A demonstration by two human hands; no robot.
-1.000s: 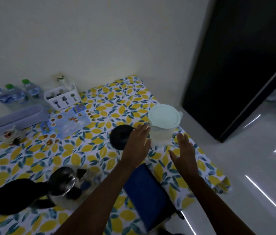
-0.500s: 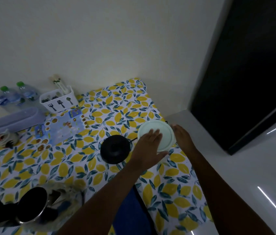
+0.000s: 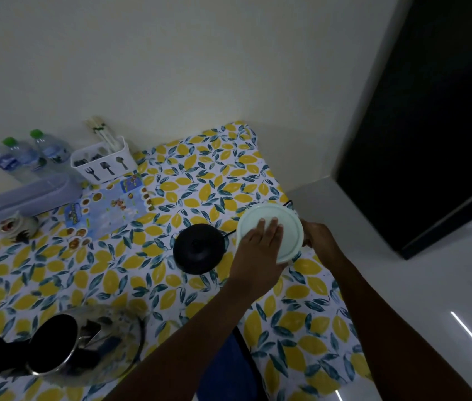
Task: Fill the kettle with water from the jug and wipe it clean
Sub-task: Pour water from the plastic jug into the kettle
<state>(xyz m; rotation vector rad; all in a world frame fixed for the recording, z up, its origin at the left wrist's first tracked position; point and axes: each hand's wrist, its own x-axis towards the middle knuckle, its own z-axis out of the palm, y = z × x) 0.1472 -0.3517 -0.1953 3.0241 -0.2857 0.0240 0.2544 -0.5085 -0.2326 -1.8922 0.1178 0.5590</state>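
Now left hand [image 3: 259,250] flat, fingers spread on jug [image 3: 269,231] lid; right hand [image 3: 317,237] wraps jug's side, grip partly hidden.

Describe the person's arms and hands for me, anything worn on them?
Both arms are bare in view: no sleeves, gloves, watch or bracelets. The left hand and right hand show no rings that can be made out in the dim light.

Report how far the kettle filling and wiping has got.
Done: the kettle stands off its black base with its lid open.

In hand: the left hand lies flat on the jug's pale lid and the right hand is at the jug's far side; the lid is on.

Left: opening the jug, pouring, and wiping; no cloth is in either hand.
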